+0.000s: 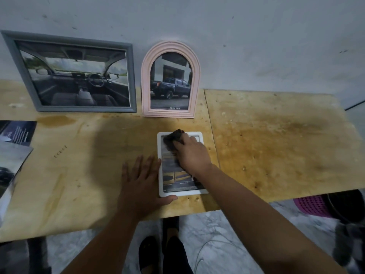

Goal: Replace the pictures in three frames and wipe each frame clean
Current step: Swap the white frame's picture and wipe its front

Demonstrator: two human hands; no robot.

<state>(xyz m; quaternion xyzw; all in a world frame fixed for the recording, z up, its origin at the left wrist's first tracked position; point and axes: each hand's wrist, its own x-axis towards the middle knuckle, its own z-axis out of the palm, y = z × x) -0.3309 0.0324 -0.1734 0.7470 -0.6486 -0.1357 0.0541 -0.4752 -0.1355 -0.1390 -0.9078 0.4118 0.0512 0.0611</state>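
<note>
White frame [178, 192] flat on plywood tabletop [276, 145], near front edge, roughly centre. Picture inside printed with dark and yellow panels, text upside down from wearer's side. Right hand [190, 153] on upper half of frame glass, pressing dark cloth [173, 140] against it; fingers [184, 140] bent over the cloth, holding it down. Cloth blurred, covering top left part of glass and just over top rim. Left hand [143, 180] flat on tabletop just beside frame's left edge, fingers straight and spread wide, thumb [169, 199] lying along frame's bottom left corner, touching it. Nothing held in left hand.

Grey frame [74, 74] at back left, leaning against wall [237, 36], showing car interior with steering wheel. Pink arched frame [171, 80] just right of it, also leaning on wall, showing dark pickup truck, "TOYOTA" at bottom. Both well apart from white frame.

Loose printed sheets [13, 155] at left edge of tabletop, partly cut off by view. Brown stains on right panel of tabletop. Below tabletop: marble-pattern floor [227, 234], dark footwear [150, 252], thin cable [205, 252], pink basket [312, 206] at right. Dark blurred object at far right bottom, cannot tell what.
</note>
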